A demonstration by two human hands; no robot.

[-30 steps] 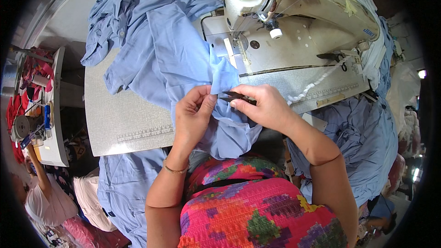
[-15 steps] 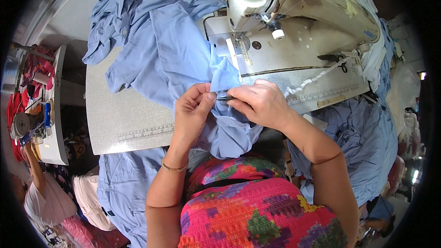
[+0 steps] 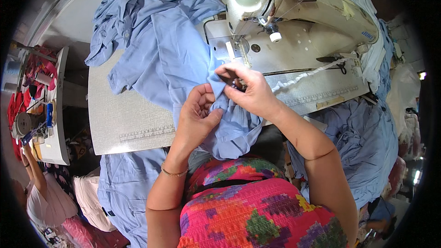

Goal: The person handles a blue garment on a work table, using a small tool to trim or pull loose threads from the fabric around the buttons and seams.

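Note:
A light blue garment (image 3: 179, 55) is spread over the sewing table, with its near end bunched between my hands and hanging over the front edge. My left hand (image 3: 200, 112) has its fingers curled and pinches a fold of the cloth with the thumb. Just to the right and slightly higher, my right hand (image 3: 250, 89) grips another part of the fold between thumb and forefinger. A small dark tool (image 3: 236, 84), seemingly thread snips, sits inside the curl of the right hand, mostly hidden by the fingers. Both hands are in front of the sewing machine's needle area (image 3: 240, 43).
The sewing machine (image 3: 317, 7) fills the back right. Dark scissors (image 3: 331, 59) and a twisted white cord (image 3: 308, 80) lie on its bed. More blue garments (image 3: 353, 142) hang at the right and below the table (image 3: 124, 110). Another person's arm (image 3: 34, 167) shows at far left.
My right hand has moved up and turned, now pinching the cloth, with the dark tool drawn back into its palm. The left hand's fingers have curled, and the fold between them has shifted.

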